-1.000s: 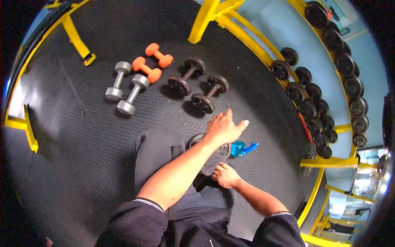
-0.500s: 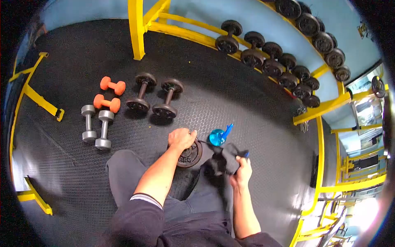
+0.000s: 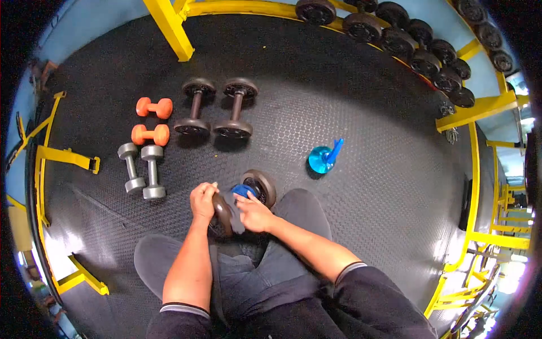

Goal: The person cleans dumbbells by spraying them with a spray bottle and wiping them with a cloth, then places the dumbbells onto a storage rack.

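Between my legs lies a dark brown dumbbell (image 3: 221, 216), tilted, with one round end toward me and the other farther off to the right. My left hand (image 3: 202, 204) is closed on the rim of the nearer end. My right hand (image 3: 254, 213) presses a grey and blue cloth (image 3: 243, 191) against the dumbbell between its two ends. The cloth and fingers hide most of the handle. Beyond my right knee, a spray bottle (image 3: 322, 160) with blue liquid and a blue nozzle stands on the floor.
To the left lie two orange dumbbells (image 3: 151, 135), two grey dumbbells (image 3: 153, 172) and two larger brown dumbbells (image 3: 235, 108) on the black rubber floor (image 3: 372, 186). A yellow rack (image 3: 237, 8) with several dark dumbbells runs along the back. Yellow frames (image 3: 474, 186) stand at the right.
My right hand has brought the cloth leftward onto the dumbbell. The dumbbell has turned, so both ends now show. My left hand has shifted left, and the view has tilted down.
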The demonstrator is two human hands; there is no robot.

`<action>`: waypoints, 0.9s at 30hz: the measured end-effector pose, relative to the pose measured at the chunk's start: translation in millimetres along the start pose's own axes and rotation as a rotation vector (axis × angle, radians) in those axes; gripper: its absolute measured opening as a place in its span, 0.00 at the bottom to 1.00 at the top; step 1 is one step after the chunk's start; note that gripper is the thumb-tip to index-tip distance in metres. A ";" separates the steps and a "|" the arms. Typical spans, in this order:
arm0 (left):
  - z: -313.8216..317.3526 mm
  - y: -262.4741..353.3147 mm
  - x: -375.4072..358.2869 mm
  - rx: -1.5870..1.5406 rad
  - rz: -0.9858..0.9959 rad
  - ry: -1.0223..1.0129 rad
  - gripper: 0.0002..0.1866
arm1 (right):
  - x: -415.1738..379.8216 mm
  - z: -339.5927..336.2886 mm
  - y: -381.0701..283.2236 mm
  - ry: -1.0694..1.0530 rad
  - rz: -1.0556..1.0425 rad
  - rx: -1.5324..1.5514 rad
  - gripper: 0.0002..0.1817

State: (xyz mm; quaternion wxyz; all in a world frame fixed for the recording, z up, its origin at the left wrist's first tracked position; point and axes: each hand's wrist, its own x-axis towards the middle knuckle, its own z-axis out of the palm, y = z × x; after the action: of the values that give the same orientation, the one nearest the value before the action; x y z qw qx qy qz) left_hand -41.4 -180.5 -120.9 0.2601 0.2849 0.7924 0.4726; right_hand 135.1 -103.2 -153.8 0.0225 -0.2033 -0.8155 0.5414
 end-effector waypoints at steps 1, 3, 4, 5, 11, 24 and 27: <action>-5.5 -4.9 -0.7 0.006 -0.043 0.000 0.15 | 6.8 -0.4 -1.4 0.134 -0.249 -0.246 0.16; -9.2 -10.8 -3.9 -0.061 -0.103 -0.002 0.15 | 21.2 -3.3 -6.1 0.200 -0.413 -0.651 0.13; -9.1 -13.5 -4.8 -0.142 -0.152 -0.006 0.14 | 28.8 -9.5 -2.2 -0.052 -0.198 -0.726 0.14; -7.2 -12.5 -4.2 -0.092 -0.130 0.003 0.13 | 33.8 -14.5 -5.9 -0.093 -0.164 -0.767 0.14; 10.1 18.0 10.7 0.075 0.029 -0.018 0.15 | 84.6 -37.3 -32.0 -0.554 -0.051 -0.120 0.15; 9.0 35.9 23.5 0.194 0.169 -0.062 0.13 | 49.9 -133.7 -42.5 -0.051 0.124 -0.609 0.07; 8.8 29.1 27.7 0.170 0.067 -0.084 0.16 | 44.8 -123.3 -11.4 0.024 -0.129 -0.537 0.13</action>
State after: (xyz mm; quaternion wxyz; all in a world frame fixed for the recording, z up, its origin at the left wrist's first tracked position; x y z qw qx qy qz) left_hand -48.8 -144.5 -102.4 0.2520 0.3519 0.8079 0.3999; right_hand 122.2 16.7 -100.9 0.0117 -0.1560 -0.9408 0.3006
